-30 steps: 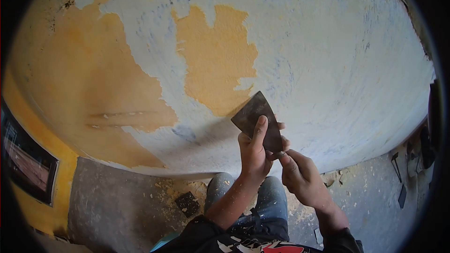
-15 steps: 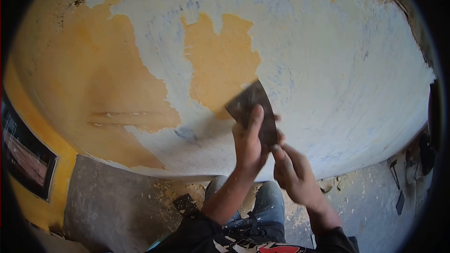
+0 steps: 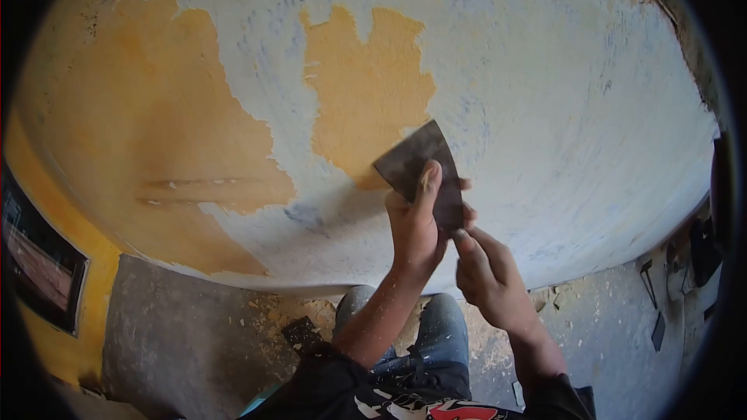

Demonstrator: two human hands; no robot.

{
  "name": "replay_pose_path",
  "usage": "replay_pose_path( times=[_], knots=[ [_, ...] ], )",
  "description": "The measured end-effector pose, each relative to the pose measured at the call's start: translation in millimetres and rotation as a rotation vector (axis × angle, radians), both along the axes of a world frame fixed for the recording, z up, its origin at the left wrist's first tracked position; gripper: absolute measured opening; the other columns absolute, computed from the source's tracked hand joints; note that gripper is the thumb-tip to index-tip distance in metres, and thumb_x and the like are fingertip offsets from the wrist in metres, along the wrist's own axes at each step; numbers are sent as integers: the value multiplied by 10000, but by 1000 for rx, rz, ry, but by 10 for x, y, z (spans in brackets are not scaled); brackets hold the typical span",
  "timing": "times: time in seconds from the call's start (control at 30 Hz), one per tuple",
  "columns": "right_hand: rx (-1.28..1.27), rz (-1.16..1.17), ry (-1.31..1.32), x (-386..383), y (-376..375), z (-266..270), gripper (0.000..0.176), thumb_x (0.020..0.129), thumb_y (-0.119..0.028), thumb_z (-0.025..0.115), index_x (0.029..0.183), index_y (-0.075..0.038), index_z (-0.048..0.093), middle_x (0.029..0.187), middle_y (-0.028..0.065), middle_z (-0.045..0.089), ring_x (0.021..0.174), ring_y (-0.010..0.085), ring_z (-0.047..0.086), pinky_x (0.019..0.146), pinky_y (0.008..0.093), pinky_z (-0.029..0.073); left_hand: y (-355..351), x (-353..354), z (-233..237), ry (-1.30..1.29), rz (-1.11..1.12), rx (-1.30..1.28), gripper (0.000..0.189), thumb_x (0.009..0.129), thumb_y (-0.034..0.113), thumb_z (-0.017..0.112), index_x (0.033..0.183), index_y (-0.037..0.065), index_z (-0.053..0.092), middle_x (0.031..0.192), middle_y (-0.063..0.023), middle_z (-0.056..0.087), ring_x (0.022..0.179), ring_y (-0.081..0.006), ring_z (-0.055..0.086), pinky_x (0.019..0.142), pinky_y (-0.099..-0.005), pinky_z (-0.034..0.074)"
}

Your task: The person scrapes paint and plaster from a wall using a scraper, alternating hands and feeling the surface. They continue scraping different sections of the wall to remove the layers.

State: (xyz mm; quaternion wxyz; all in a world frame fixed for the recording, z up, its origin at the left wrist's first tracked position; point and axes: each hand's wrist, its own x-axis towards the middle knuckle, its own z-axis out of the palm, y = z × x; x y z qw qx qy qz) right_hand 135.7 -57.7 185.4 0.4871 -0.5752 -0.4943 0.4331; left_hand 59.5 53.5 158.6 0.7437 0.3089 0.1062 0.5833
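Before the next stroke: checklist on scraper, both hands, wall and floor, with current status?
1. Left hand on the scraper, thumb on its face: ok.
2. Right hand gripping the scraper's lower end: ok.
3. Wide edge at the lower right of the central yellow patch: ok.
4. Edge pressed against the wall: cannot tell, contact isn't clear from this angle.
5. Floor free of loose flakes near the legs: not ok, flakes are scattered there.
6. Fingers clear of the wide edge: ok, the left thumb looks set back from it.
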Motion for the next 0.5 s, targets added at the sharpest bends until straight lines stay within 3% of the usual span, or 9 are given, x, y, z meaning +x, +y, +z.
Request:
replay_pose_path(
  times=[0.1, 0.23, 0.33, 0.5],
  knots=[
    [-16, -9, 5, 5, -68, 11, 328, 1040, -275, 440, 1025, 35, 547, 573, 20, 427, 511, 94, 431, 491, 280, 368, -105, -32, 66, 84, -42, -41, 326, 966, 340, 592, 1048, 26, 579, 848, -103, 628, 483, -172, 583, 408, -271, 463],
    [56, -7, -103, -20, 126, 143, 365, 1040, -310, 441, 1062, 35, 557, 583, 15, 458, 536, 78, 443, 503, 268, 375, 109, -4, 283, -46, 88, 30, 318, 965, 354, 588, 1031, 44, 570, 852, -92, 615, 486, -163, 574, 387, -264, 445],
    [64, 2, -42, -31, -55, 64, 337, 1045, -292, 431, 1012, 23, 546, 592, 2, 454, 554, 68, 428, 515, 261, 370, -90, -36, 122, 66, -9, -9, 312, 967, 345, 586, 1037, 42, 575, 832, -98, 615, 479, -169, 576, 386, -290, 456],
    [-4, 1, 19, -33, -51, 131, 335, 1047, -285, 429, 1033, 28, 549, 603, -7, 441, 561, 59, 417, 517, 252, 361, -50, -10, 153, -26, -42, -30, 330, 959, 352, 603, 1018, 28, 590, 779, -96, 631, 460, -166, 592, 375, -262, 466]
  ],
)
